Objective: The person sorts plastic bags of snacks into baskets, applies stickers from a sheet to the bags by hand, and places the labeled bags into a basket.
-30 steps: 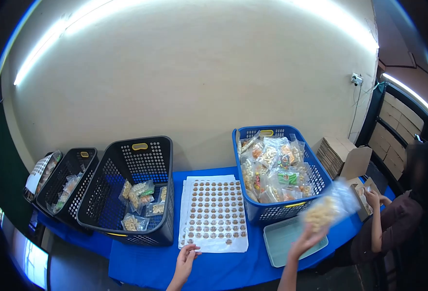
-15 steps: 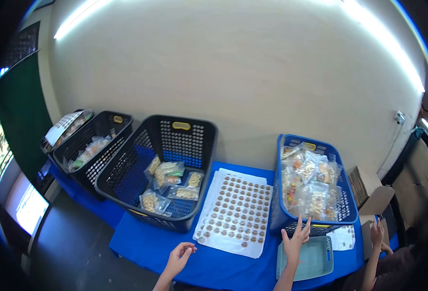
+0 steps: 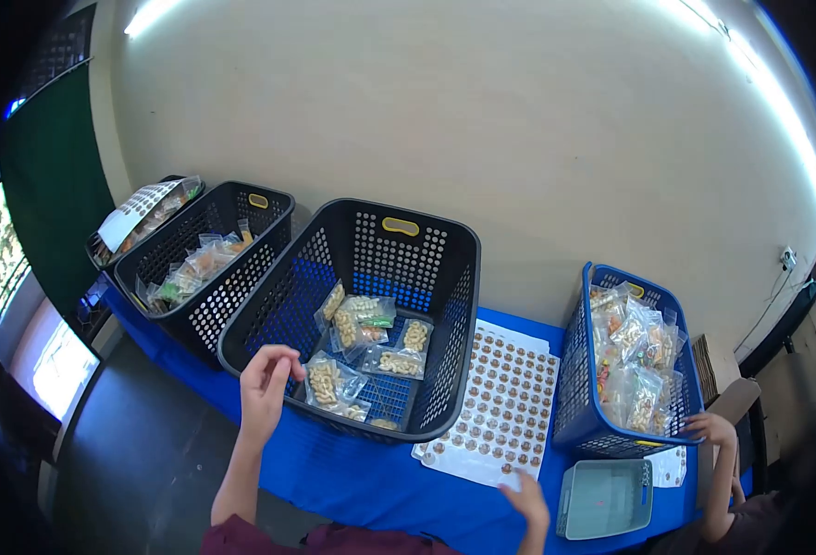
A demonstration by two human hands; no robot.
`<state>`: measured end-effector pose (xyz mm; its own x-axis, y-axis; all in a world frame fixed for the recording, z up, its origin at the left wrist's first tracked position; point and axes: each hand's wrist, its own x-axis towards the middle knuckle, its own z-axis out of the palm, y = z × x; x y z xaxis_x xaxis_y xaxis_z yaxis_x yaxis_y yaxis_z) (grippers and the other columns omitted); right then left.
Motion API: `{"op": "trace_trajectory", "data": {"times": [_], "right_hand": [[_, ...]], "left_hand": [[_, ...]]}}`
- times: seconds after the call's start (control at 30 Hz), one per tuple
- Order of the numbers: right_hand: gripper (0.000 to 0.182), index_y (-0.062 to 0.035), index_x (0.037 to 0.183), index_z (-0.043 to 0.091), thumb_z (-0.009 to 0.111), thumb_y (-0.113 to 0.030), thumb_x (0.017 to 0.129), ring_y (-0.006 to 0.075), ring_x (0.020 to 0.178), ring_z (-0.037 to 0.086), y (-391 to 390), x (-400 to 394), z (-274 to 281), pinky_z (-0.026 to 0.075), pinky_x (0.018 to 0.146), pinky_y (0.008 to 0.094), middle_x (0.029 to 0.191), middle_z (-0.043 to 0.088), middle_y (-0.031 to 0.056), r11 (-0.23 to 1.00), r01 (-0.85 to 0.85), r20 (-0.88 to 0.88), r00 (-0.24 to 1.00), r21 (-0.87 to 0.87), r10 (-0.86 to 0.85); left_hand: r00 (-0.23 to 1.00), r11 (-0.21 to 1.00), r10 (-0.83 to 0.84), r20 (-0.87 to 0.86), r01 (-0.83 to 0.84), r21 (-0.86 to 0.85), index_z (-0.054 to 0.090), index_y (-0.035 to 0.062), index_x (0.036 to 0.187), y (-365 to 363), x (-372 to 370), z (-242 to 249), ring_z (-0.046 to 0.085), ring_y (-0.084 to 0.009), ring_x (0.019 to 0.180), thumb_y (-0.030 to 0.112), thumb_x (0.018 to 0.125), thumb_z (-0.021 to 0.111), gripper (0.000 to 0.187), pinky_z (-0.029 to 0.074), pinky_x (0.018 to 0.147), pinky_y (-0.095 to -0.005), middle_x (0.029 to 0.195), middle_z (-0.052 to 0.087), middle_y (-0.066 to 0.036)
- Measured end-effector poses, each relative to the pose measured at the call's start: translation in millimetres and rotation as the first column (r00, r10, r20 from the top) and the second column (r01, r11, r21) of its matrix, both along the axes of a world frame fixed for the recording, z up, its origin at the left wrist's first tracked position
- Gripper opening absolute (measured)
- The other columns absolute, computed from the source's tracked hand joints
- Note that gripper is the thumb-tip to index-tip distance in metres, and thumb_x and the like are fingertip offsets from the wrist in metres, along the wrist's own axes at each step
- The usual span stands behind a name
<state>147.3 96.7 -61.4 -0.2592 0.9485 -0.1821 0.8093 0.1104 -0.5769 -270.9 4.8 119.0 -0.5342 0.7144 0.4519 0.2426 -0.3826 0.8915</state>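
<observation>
My left hand (image 3: 267, 393) is raised at the front left rim of a large black basket (image 3: 417, 421). Its fingers are curled together against the thumb, and whatever they may hold is hidden. Inside that basket lie several clear packets of pale, puffed snack pieces (image 3: 329, 381). Over the lower edge of a white sheet of round brown stickers (image 3: 496, 416) is my right hand (image 3: 528, 502), its fingers apart and nothing seen in them. The sheet lies on the blue tablecloth (image 3: 334, 472), to the right of the black basket.
A blue basket (image 3: 574, 407) filled with snack packets stands on the right, a co-worker's hand (image 3: 711, 428) at its rim. A grey-green tray (image 3: 567, 499) sits before it. More black baskets (image 3: 209, 324) with packets line the left. Cardboard (image 3: 732, 402) stands far right.
The view has turned left. My left hand has risen to the black basket's rim. My right hand has moved from the blue basket to the sticker sheet. The co-worker's hand has reached the blue basket.
</observation>
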Motion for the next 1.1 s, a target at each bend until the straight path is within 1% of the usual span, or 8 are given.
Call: {"op": "trace_trajectory", "data": {"times": [0.27, 0.5, 0.57, 0.7, 0.77, 0.9, 1.0, 1.1], "right_hand": [[0.073, -0.0026, 0.127, 0.038, 0.062, -0.046, 0.073, 0.0402, 0.113, 0.043, -56, -98, -116, 0.036, 0.094, 0.0410, 0.122, 0.042, 0.0272, 0.933, -0.150, -0.070, 0.988, -0.326, 0.135], [0.077, -0.0081, 0.130, 0.034, 0.062, -0.050, 0.071, 0.0494, 0.119, 0.030, -108, -103, -155, 0.033, 0.096, 0.0480, 0.135, 0.017, 0.0314, 0.843, 0.091, 0.204, 0.979, -0.529, 0.022], [0.079, -0.0053, 0.130, 0.034, 0.062, -0.049, 0.071, 0.0511, 0.121, 0.023, -119, -112, -163, 0.025, 0.100, 0.0509, 0.134, 0.015, 0.0365, 0.870, 0.096, 0.253, 0.967, -0.484, 0.034], [0.074, -0.0121, 0.129, 0.032, 0.065, -0.045, 0.071, 0.0552, 0.122, 0.016, -135, -137, -178, 0.035, 0.092, 0.0540, 0.140, 0.006, 0.0278, 0.885, 0.280, 0.374, 0.918, -0.373, -0.132], [0.074, -0.0113, 0.129, 0.032, 0.066, -0.042, 0.071, 0.0544, 0.123, 0.016, -146, -143, -178, 0.035, 0.092, 0.0538, 0.140, 0.006, 0.0272, 0.914, 0.320, 0.394, 0.896, -0.250, -0.206], [0.079, -0.0093, 0.129, 0.032, 0.070, -0.037, 0.066, 0.0522, 0.125, 0.012, -163, -153, -175, 0.029, 0.094, 0.0549, 0.141, 0.006, 0.0265, 0.936, 0.337, 0.394, 0.877, -0.099, -0.274], [0.082, -0.0079, 0.129, 0.031, 0.071, -0.037, 0.063, 0.0521, 0.126, 0.008, -159, -156, -171, 0.025, 0.095, 0.0561, 0.141, 0.006, 0.0267, 0.924, 0.365, 0.377, 0.877, -0.118, -0.298], [0.084, -0.0061, 0.129, 0.030, 0.071, -0.038, 0.063, 0.0524, 0.126, 0.006, -156, -167, -163, 0.024, 0.095, 0.0574, 0.141, 0.005, 0.0272, 0.911, 0.391, 0.382, 0.868, -0.134, -0.317]], "left_hand": [[0.733, 0.778, -0.612, -0.297, 0.488, -0.396, 0.056, -0.0005, 0.094, 121, -33, 19, 0.059, -0.0106, 0.074, 0.012, 0.087, 0.049, 0.016, 0.047, 0.067, -0.0233, 0.078, 0.061, -0.006], [0.186, 0.854, -0.519, -0.834, 0.081, -0.514, 0.058, 0.0057, 0.085, 276, -83, -118, 0.060, -0.0323, 0.073, 0.023, 0.076, 0.053, 0.020, 0.048, 0.062, -0.0427, 0.074, 0.062, -0.015], [0.153, 0.841, -0.514, -0.844, -0.102, -0.531, 0.059, 0.0065, 0.085, 298, -101, -169, 0.060, -0.0323, 0.077, 0.025, 0.077, 0.053, 0.021, 0.049, 0.066, -0.0423, 0.076, 0.062, -0.015], [0.478, 0.702, -0.599, -0.642, -0.073, -0.709, 0.060, 0.0096, 0.092, 304, -128, -259, 0.060, -0.0295, 0.084, 0.034, 0.082, 0.050, 0.029, 0.048, 0.073, -0.0419, 0.090, 0.063, -0.013], [0.221, 0.702, -0.668, -0.711, -0.132, -0.700, 0.062, 0.0121, 0.094, 260, -124, -233, 0.061, -0.0262, 0.086, 0.037, 0.084, 0.048, 0.030, 0.049, 0.072, -0.0397, 0.098, 0.063, -0.010], [0.101, 0.353, -0.846, -0.523, -0.628, -0.693, 0.063, 0.0120, 0.101, 266, -163, -281, 0.061, -0.0221, 0.093, 0.030, 0.084, 0.050, 0.028, 0.050, 0.071, -0.0360, 0.102, 0.063, -0.003], [0.306, 0.058, -0.882, -0.357, -0.683, -0.728, 0.062, 0.0119, 0.106, 272, -180, -294, 0.061, -0.0227, 0.093, 0.026, 0.084, 0.049, 0.030, 0.050, 0.070, -0.0394, 0.103, 0.063, -0.005], [0.415, 0.059, -0.793, -0.446, -0.676, -0.734, 0.061, 0.0113, 0.108, 276, -167, -278, 0.056, -0.0237, 0.102, 0.031, 0.085, 0.045, 0.035, 0.044, 0.082, -0.0457, 0.110, 0.059, -0.008]]}}
